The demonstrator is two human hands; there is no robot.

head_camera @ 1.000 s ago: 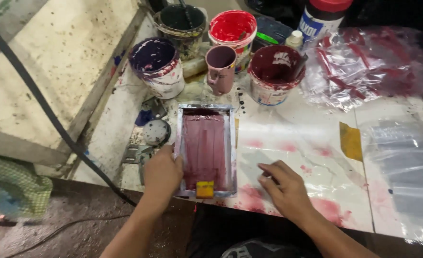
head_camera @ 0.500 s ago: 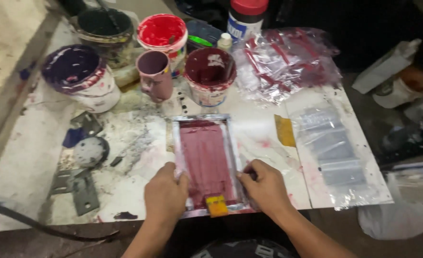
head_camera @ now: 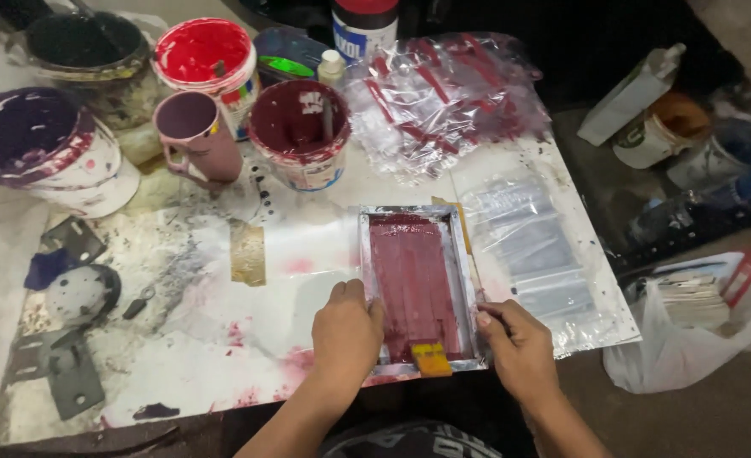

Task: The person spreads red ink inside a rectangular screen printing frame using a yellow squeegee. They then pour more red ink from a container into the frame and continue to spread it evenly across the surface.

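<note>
A small metal-framed printing screen (head_camera: 415, 284) coated in dark red ink lies on the stained white table (head_camera: 223, 339). My left hand (head_camera: 346, 335) presses on the frame's lower left corner. My right hand (head_camera: 518, 343) rests against its lower right edge, fingers curled on the frame. A small orange squeegee (head_camera: 431, 358) sits at the frame's near end between both hands. A stack of clear plastic bags (head_camera: 532, 254) lies just right of the screen.
Several ink tubs stand at the back: dark red (head_camera: 299, 131), bright red (head_camera: 204, 55), purple (head_camera: 40, 148) and black (head_camera: 83, 47), with a mauve mug (head_camera: 195, 136). Printed bags (head_camera: 443, 97) are heaped at the back right. Metal brackets (head_camera: 57, 373) lie left.
The view has swung left, so the screen now sits further right in the picture. Both hands stay on the frame's near corners; my right hand has slipped slightly outward along the edge.
</note>
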